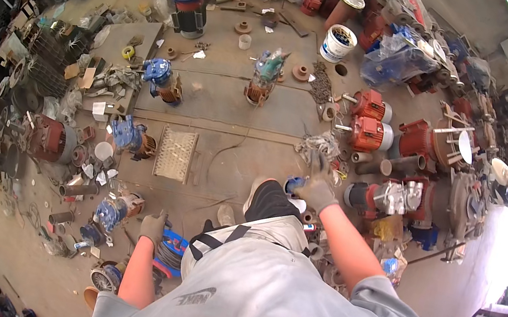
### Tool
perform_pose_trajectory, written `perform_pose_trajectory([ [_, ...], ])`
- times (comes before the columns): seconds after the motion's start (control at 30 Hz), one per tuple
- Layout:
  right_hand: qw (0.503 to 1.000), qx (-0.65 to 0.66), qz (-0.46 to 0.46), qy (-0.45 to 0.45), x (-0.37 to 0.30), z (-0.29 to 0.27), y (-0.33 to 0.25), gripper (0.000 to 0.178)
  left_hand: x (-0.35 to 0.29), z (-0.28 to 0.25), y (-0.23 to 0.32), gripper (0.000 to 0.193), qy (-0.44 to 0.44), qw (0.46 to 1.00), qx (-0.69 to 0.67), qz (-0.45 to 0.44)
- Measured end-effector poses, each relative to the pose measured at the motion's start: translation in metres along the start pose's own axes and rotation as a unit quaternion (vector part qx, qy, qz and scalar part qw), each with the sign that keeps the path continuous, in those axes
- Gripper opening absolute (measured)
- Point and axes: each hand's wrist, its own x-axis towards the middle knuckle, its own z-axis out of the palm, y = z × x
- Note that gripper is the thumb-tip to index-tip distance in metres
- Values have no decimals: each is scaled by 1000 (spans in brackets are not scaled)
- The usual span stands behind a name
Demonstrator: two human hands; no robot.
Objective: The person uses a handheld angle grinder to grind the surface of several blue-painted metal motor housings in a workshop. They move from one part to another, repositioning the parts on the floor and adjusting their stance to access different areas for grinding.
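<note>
Blue cable reel (170,251) low at the left side, just beside the gloved left hand (153,226); no telling the spread or grip of fingers there. Gloved right hand (318,191) near a blue part (294,184), fingers apparently extended, hold likewise unclear. Seemingly a reaching step, calling next for careful footing and a sure grasp.

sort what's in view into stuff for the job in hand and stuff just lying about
At the hands:
- blue-rimmed reel, beside the gloved left hand
- small blue part, near the gloved right hand; grip unclear

Lying about:
- woven-topped stool
- white bucket
- two red motors
</note>
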Motion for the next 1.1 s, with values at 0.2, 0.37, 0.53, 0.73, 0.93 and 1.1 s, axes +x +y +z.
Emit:
perform_pose_trajectory([
  [0.2,991,-77,-57,-94,341,-19,-81,117,10,19,172,49,40,988,-151,5],
  [0.37,982,-103,-74,-142,594,63,-69,102,40,56,208,48,151,984,-98,-14],
  [0.53,921,-281,-41,-267,758,142,-36,89,32,93,358,38,211,931,-283,-91],
  [0.73,895,-170,119,-395,813,221,50,63,60,107,544,23,144,850,-479,-166],
  [0.93,844,-35,2,-535,850,120,77,33,124,112,691,29,42,951,-304,-39],
  [1.1,704,527,197,-433,768,12,114,57,227,141,786,21,-10,811,-584,-40],
])
